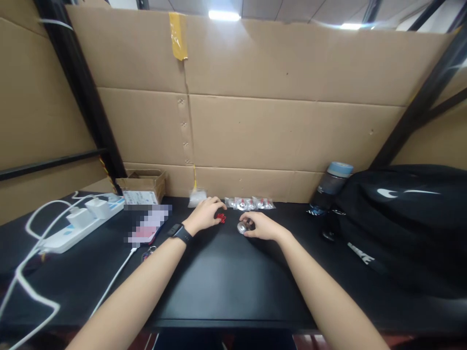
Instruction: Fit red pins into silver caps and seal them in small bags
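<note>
Your left hand [205, 214] lay curled on the black table [219, 282], fingertips touching a small red part [221, 218]; whether they pinched it could not be told. Your right hand [261, 226] was cupped over a small round silver disc [242, 227], fingertips touching it, the disc resting on the table just right of the red part.

In my judgement the step was joining red part to disc. It would have gone better with the disc held flat and steady and the red part brought squarely over its centre, both kept clear of the bags behind.

Count, left to right: one power strip [78, 224] with two white plugs, one small cardboard box [143, 181], one loose red part, one disc in hand, a row of clear bagged pieces [250, 203] of about four, number uncertain, one bottle [330, 188], one black bag [404, 218].
</note>
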Motion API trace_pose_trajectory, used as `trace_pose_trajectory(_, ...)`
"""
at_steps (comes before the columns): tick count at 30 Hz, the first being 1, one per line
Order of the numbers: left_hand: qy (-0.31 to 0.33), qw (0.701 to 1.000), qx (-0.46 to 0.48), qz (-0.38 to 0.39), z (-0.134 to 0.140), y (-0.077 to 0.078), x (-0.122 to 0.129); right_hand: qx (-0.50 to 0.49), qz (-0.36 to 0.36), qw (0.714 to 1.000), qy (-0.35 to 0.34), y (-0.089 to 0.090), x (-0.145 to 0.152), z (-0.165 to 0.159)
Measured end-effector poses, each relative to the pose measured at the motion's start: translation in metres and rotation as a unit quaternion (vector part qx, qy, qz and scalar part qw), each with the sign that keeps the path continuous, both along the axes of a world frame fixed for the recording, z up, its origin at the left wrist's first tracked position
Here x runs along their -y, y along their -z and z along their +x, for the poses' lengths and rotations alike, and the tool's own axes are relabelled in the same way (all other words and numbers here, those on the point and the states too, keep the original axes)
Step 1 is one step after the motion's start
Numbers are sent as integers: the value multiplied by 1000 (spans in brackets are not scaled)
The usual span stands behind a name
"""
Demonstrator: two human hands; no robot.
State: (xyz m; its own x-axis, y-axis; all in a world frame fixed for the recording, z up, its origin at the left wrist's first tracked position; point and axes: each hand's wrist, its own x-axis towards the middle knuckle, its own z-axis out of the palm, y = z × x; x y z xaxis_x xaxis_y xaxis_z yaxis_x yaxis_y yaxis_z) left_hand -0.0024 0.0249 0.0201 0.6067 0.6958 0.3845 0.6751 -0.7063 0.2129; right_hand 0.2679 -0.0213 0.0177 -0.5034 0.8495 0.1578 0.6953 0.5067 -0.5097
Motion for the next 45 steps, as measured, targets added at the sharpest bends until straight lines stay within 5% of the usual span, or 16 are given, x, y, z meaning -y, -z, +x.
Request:
trace_pose_trajectory(13, 9, 997, -49, 66, 10, 11, 16, 37, 31, 999, 15, -1, 5, -3)
trace_pose_trajectory(45, 15, 995, -65, 74, 8, 19, 16, 40, 25, 999, 1, -5, 6, -5)
